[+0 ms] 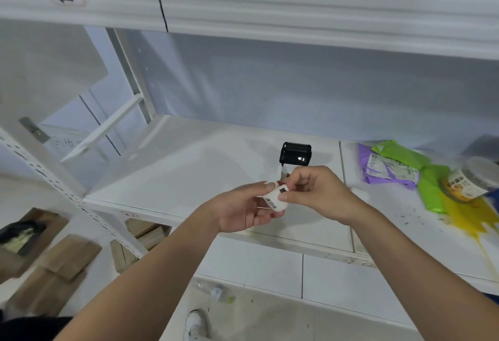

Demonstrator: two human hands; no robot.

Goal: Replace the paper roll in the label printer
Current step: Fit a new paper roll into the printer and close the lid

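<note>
White paper, wound into a small roll with black printed characters (273, 198), sits between both hands in front of the shelf edge. The left hand (243, 209) cradles the roll from below, palm turned up, its fingers curled around the underside and the thumb resting on the roll's upper left. The right hand (318, 195) comes in from the right, with thumb and forefinger pinched on the roll's right end, where a dark printed patch shows; whether they grip a loose edge of paper or the roll body I cannot tell.

Just behind the hands, on the white metal shelf (189, 168), stands the small black label printer (295, 154), apart from the roll and untouched by either hand. Well to the right on the same shelf lie a purple plastic mailer bag (383, 170), a green plastic bag (429, 187) and a clear jar with an orange label (469, 181) lying on its side over a yellow bag (469, 216). Brown cardboard pieces (62, 262) lie on the floor at lower left.
</note>
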